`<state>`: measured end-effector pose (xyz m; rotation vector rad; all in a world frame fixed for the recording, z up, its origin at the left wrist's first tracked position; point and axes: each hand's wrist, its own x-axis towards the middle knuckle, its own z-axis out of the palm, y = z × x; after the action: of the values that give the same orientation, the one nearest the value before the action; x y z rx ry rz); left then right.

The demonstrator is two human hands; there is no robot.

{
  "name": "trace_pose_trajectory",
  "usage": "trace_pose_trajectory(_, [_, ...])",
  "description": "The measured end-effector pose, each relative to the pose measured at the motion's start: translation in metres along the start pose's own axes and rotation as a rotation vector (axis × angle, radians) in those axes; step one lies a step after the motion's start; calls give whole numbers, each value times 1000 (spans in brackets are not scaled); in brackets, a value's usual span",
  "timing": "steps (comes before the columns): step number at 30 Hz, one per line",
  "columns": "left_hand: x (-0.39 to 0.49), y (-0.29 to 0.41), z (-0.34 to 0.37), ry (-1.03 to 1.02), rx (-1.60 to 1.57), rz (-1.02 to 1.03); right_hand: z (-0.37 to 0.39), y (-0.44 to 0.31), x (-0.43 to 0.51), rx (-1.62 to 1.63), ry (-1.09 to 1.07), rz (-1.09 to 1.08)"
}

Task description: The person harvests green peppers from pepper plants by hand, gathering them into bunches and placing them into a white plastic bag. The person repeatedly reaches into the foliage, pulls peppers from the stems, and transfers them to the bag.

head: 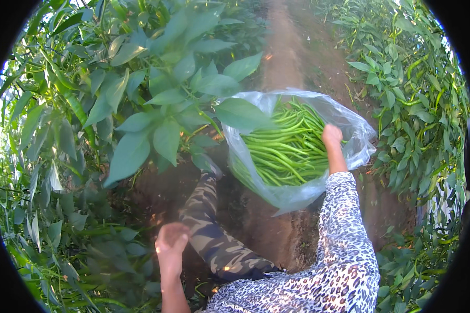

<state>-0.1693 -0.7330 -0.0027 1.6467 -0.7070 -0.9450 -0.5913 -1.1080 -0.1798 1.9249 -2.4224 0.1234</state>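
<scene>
A clear plastic bag (297,199) stands wide-mouthed on the soil in front of me. Long green chili peppers (284,148) fill it, lying mostly side by side. My right hand (332,135) is over the right part of the heap, inside the bag's rim, with its fingers curled. Whether it grips any peppers is hidden. Low on the left, my left hand (172,236) hovers beside my leg in camouflage trousers (223,246). Its fingers are bent and blurred, and I cannot make out anything in them.
Pepper plants (74,129) crowd the left side, and a leafy branch (172,117) reaches toward the bag, one leaf overlapping its rim. Another row of pepper plants (411,90) lines the right. A dirt path (284,47) runs away between the rows.
</scene>
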Motion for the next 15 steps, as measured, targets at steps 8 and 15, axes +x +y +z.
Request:
trace_pose_trajectory(8, [-12, -60, -25, 44, 25, -163, 93, 55, 5, -33, 272, -176])
trace_pose_trajectory(15, [-47, -84, -34, -102, 87, -118, 78, 116, -15, 275, 454, -192])
